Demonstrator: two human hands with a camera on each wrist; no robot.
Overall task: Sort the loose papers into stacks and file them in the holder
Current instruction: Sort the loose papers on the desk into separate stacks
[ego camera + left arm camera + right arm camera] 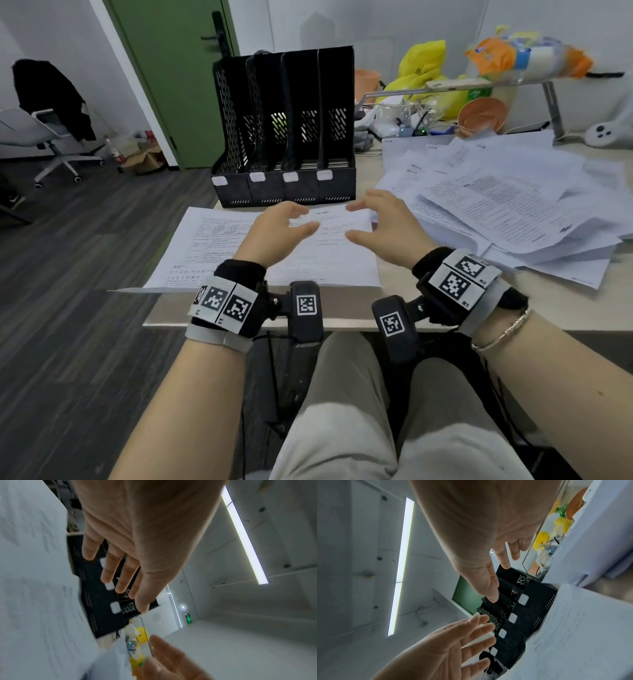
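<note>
Office: desk (pixel 394 274) strewn with papers (pixel 507 205), file holder (pixel 284 130) centre, swivel chair (pixel 51 137) left, ceiling strip light (pixel 243 536).

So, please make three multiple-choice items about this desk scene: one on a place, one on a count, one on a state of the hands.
1. Where does the messy pile of loose papers lie relative to the black file holder?
A. to its right
B. to its left
C. inside it

2. How many white label tabs show on the holder's front?
A. two
B. four
C. six

3. What are the left hand and right hand doing?
A. both grip a stack
B. one holds a pen
C. both are open above the sheets, holding nothing

Answers:
1 A, the pile spreads over the desk right of the holder.
2 B, one tab sits on each of four slots.
3 C, fingers are spread and nothing is held.
</note>
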